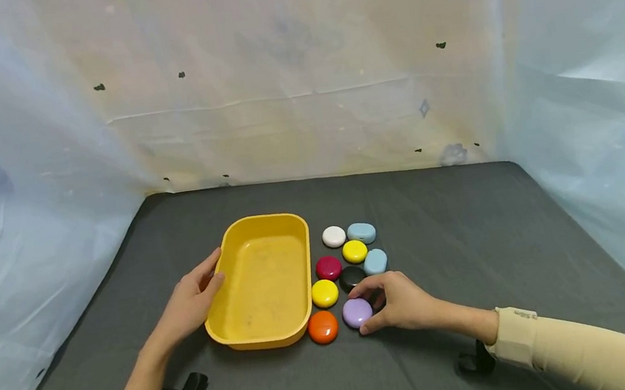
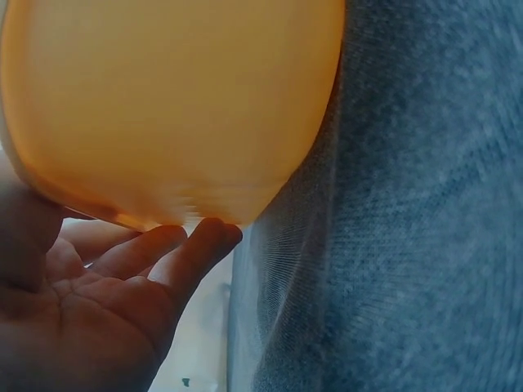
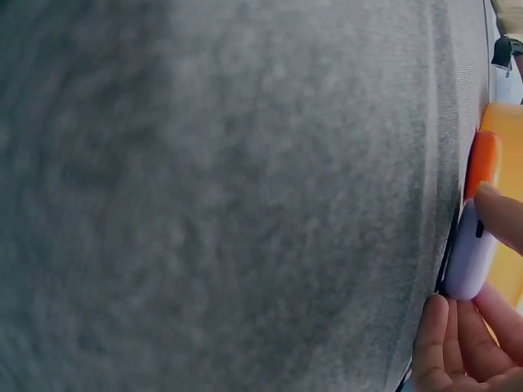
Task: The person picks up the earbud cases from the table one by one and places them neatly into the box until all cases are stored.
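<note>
The tub (image 1: 258, 281) sits on the surface (image 1: 470, 220), with the left hand (image 1: 190, 300) at its left side. To the right of the tub lies a bunch of nine little cases (image 1: 355, 251). The front case (image 1: 323, 327) is by the tub's near right corner. Just right of that is the next case (image 1: 356, 313), between the fingers (image 1: 368, 284) of the right hand (image 1: 402, 302). Sheets (image 1: 303, 124) hang behind and on both sides.

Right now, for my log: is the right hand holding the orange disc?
No, the right hand holds the purple disc, beside the orange disc.
</note>
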{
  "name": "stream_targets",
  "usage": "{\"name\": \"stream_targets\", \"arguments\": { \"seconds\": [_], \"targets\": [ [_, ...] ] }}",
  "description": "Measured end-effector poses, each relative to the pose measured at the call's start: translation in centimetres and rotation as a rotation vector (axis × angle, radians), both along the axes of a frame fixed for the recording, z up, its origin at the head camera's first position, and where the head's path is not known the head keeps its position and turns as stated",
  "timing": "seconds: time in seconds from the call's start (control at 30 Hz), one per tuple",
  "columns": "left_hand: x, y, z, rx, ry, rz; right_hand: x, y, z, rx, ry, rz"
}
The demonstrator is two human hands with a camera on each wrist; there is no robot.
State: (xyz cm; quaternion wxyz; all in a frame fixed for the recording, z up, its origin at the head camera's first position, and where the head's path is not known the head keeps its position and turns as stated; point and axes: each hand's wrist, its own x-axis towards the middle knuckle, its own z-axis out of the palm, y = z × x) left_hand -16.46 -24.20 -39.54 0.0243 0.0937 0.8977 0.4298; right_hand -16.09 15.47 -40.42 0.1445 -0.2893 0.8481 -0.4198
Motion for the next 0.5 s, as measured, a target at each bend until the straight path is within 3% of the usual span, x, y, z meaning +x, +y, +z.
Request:
{"name": "stream_targets", "arguments": {
  "seconds": [0.37,0.5],
  "targets": [
    [-0.1,0.2,-0.1,0.004,0.028,-0.006,0.1,0.3,0.5,-0.058,-0.088,-0.072],
    [0.0,0.1,-0.1,0.009,0.026,-0.005,0.7,0.0,2.0,-0.108,-0.113,-0.112]
  ]
}}
